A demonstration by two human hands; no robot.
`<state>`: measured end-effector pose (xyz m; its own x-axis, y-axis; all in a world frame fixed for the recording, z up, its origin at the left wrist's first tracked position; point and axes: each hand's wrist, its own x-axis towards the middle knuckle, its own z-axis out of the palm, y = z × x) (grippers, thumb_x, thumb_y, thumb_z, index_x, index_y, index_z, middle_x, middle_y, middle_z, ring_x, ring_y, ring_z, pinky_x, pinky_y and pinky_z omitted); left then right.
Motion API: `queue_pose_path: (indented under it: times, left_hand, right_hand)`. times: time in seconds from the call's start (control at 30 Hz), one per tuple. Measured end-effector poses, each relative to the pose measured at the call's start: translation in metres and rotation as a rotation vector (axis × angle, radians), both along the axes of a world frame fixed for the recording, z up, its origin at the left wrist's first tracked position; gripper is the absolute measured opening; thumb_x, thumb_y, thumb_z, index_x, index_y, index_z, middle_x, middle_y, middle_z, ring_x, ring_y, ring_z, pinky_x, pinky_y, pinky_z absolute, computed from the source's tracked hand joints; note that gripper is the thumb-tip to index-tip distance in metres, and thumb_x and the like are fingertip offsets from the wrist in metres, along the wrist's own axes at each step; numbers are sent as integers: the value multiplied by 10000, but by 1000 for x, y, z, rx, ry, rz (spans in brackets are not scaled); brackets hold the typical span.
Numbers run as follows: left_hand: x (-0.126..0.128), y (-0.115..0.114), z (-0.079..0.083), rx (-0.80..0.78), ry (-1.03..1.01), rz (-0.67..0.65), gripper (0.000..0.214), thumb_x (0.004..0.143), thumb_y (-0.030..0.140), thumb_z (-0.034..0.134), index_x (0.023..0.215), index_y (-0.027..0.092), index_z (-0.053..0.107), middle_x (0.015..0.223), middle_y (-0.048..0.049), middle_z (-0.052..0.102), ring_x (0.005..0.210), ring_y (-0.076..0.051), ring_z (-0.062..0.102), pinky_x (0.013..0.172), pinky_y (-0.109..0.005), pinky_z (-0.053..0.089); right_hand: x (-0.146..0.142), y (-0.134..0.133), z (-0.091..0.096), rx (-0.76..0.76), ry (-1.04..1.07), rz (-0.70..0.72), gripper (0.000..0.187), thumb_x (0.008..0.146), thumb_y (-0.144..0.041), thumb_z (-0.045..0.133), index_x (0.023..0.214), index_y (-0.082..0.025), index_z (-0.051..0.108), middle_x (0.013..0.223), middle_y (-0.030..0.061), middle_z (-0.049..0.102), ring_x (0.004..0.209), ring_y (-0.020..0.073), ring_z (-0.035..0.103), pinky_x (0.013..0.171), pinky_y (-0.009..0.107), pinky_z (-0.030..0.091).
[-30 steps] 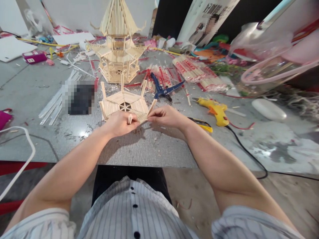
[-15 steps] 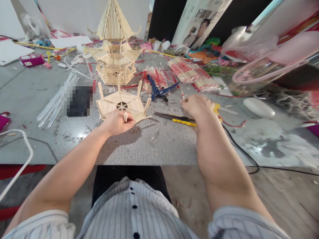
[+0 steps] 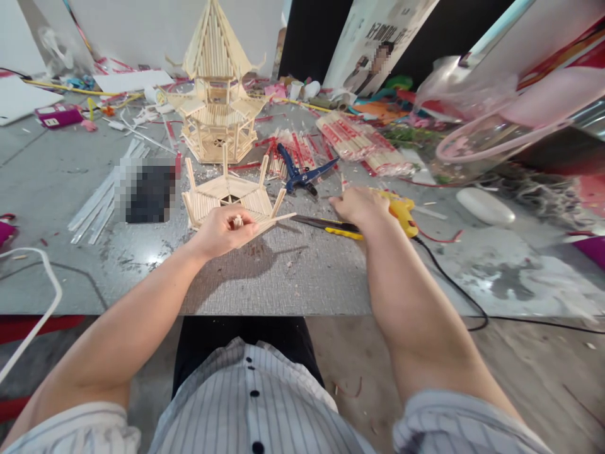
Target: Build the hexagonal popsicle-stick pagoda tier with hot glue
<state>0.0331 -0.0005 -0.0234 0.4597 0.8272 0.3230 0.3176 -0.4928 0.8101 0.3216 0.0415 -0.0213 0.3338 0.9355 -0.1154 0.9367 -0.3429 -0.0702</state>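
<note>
My left hand [image 3: 222, 230] is closed around thin wooden sticks [image 3: 278, 221]; one points out to the right, and cut ends show above the curled fingers. It is at the near edge of a six-sided wooden-stick platform [image 3: 203, 195] with short upright posts, partly covering it. My right hand [image 3: 362, 205] is low over the table with its fingers curled, and what they grip is hidden. Right beside it is a yellow glue gun [image 3: 401, 213]. A yellow-handled craft knife [image 3: 338, 228] lies partly under that hand.
A stick-built pagoda [image 3: 220, 107] stands behind the platform. Blue cutters [image 3: 302, 173] and wrapped stick bundles [image 3: 347, 135] lie to the right. Clear glue sticks [image 3: 101, 195] and a dark blurred object [image 3: 150, 192] lie left. A black cord [image 3: 442, 268] runs off the table's front edge.
My right hand has shifted slightly left and nearer, showing more of the glue gun. In my left hand the sticks have turned, and the one pointing right reaches farther out.
</note>
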Motion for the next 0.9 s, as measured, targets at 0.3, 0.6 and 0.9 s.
queue_pose_path:
  times: [0.3,0.6,0.9]
  left_hand:
    - [0,-1,5,33,-52,71,223,752,339,592,623,158,615,583,-12,595,503,-80,460,470,-208,352]
    - [-4,1,1,161,355,92,177,745,241,595,591,156,596,616,8,582,566,-91,513,567,-242,380]
    - [-1,0,-6,148,374,148,193,777,215,609,594,158,590,614,19,552,561,-88,502,567,-251,377]
  right_hand:
    - [-13,-4,3,8,-82,55,418,858,-421,531,1078,-114,710,1176,216,661,1134,361,603,904,475,474]
    - [-20,-5,-1,152,1,203,258,810,-251,554,974,-194,744,1026,153,715,969,315,653,784,425,481]
    - [-47,-17,-6,86,907,632,229,681,-344,707,802,-150,698,689,10,654,611,104,553,588,242,413]
